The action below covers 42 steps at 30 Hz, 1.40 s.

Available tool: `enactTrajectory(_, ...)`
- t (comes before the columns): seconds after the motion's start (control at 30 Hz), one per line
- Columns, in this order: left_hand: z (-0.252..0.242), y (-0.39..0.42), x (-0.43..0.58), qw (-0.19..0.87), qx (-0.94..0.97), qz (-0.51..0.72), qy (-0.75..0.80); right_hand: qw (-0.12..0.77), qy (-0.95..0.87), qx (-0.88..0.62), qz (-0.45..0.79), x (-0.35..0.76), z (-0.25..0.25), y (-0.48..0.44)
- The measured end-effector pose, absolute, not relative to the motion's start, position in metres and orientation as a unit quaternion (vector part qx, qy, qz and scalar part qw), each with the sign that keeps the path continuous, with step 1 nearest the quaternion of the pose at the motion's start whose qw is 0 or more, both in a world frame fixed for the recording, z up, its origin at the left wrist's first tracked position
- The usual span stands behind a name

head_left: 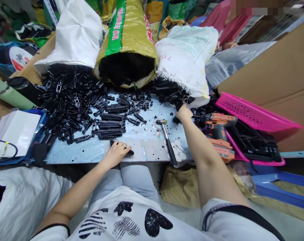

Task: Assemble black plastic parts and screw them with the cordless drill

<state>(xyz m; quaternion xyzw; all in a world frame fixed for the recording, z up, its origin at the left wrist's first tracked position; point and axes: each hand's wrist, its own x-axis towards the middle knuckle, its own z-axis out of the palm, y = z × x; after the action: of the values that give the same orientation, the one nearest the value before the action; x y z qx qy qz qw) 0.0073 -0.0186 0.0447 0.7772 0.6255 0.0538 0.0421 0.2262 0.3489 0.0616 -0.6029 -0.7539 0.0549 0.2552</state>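
While the hammer (170, 149) lies with its handle end at the near edge of the tabletop (74, 150), a brown sack (180, 187) sits on the floor below it, a blue stool (280, 187) to its right. Left of hammer, same edge: left hand (118, 152), grip curled over a dark elongated part (130, 152) resting on the surface. Surface pale blue, worn, specked with small bits; greyish patches along the near strip.

Right of hammer: orange-and-black drill (218, 121), then pink basket (259, 113) with black pieces. Right of and slightly beyond hammer head: right hand (184, 113) at the frayed mouth of a white sack (189, 50); fingers merge with dark pieces there, cannot tell whether the grip pinches one.

Left of and past hammer: black bars (111, 125) in a row, then a heap of black pieces (66, 103). Well beyond hammer: yellow-green sack (134, 36), dark mouth facing the person. Farther, to hammer's right: cardboard (280, 73), someone in red clothing (214, 16).
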Motion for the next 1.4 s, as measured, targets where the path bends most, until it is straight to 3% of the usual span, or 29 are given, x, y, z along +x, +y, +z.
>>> enactTrajectory(0.17, 0.040, -0.020, 0.002, 0.025, 0.690, 0.028, 0.723, 0.269, -0.879, -0.393, -0.022, 0.222, 0.044, 0.292)
enactTrajectory(0.33, 0.036, -0.020, -0.001, 0.079, 0.686, 0.059, 0.721, 0.149, -0.988, -0.009, 0.029, 0.214, 0.035, 0.189)
enactTrajectory(0.4, 0.033, -0.019, -0.002, 0.103, 0.691, 0.073, 0.711, 0.100, -0.992, 0.069, 0.039, 0.216, 0.036, 0.163)
enactTrajectory(0.47, 0.030, -0.019, -0.002, 0.110, 0.693, 0.087, 0.707, 0.085, -0.995, -0.007, 0.041, 0.215, 0.039, 0.147)
enactTrajectory(0.6, 0.027, -0.019, -0.002, 0.102, 0.696, 0.092, 0.704, 0.038, -0.943, -0.329, 0.043, 0.200, 0.044, 0.123)
enactTrajectory(0.67, 0.028, -0.019, -0.002, 0.101, 0.695, 0.088, 0.707, -0.020, -0.928, -0.369, 0.057, 0.193, 0.046, 0.114)
enactTrajectory(0.8, 0.033, -0.018, -0.007, 0.121, 0.702, 0.096, 0.696, -0.099, -0.960, -0.235, 0.111, 0.197, 0.053, 0.107)
enactTrajectory(0.93, 0.040, -0.015, -0.009, 0.150, 0.710, 0.089, 0.682, -0.116, -0.986, -0.090, 0.077, 0.201, 0.056, 0.106)
enactTrajectory(1.13, 0.047, -0.012, -0.002, 0.151, 0.707, 0.087, 0.685, -0.103, -0.987, -0.123, 0.033, 0.189, 0.052, 0.096)
enactTrajectory(1.4, 0.033, -0.023, -0.006, 0.094, 0.698, 0.208, 0.679, -0.048, -0.992, -0.115, -0.007, 0.178, 0.077, 0.092)
